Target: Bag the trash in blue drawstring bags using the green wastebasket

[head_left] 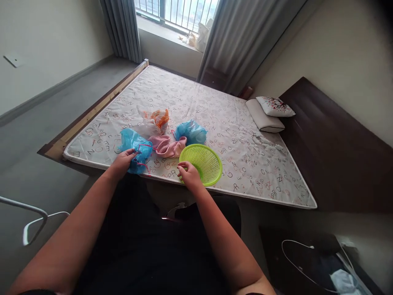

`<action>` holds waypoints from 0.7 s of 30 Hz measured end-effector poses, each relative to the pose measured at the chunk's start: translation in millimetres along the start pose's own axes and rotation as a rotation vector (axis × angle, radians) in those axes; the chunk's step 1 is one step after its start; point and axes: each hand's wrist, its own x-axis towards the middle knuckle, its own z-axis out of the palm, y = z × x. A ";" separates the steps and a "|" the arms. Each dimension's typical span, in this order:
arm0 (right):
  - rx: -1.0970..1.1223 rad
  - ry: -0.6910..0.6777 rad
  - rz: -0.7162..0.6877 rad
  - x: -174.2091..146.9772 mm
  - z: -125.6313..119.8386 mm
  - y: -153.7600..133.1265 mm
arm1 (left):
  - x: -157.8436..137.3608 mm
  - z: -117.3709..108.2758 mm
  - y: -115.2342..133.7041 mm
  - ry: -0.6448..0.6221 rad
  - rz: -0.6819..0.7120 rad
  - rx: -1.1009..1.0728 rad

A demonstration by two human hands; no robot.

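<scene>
My left hand (124, 159) is closed on the edge of a crumpled blue plastic bag (132, 141) with red drawstrings, near the front edge of the mattress. My right hand (188, 174) hovers at the near left side of a lime-green plastic basket (211, 166), hiding part of its rim. Its fingers are loosely curled and slightly apart, with nothing visible between them. A pink cloth (168, 146) lies between the bag and the basket. Behind the basket sits a second blue plastic bag (192, 132). A clear bag with orange print (153, 121) rests behind the pink cloth.
The letter-patterned mattress (245, 151) lies on a wooden bed frame (101, 105). A pillow (274, 107) and a beige cushion (264, 116) lie by the dark headboard (331, 147). A metal bar (33, 209) juts in at left. At lower right, a white cable (290, 262) trails over a dark surface.
</scene>
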 end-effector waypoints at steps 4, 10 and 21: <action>-0.115 0.058 -0.254 -6.5 5.5 -6.6 | -48.3 4.6 51.1 -0.163 -0.139 -0.242; -0.427 0.017 -0.696 -10.2 -4.7 -58.4 | -92.0 19.9 111.8 -0.320 -0.193 -0.025; 0.059 0.073 -0.467 -26.5 -94.1 -116.0 | -85.3 42.7 156.6 -0.070 0.432 0.743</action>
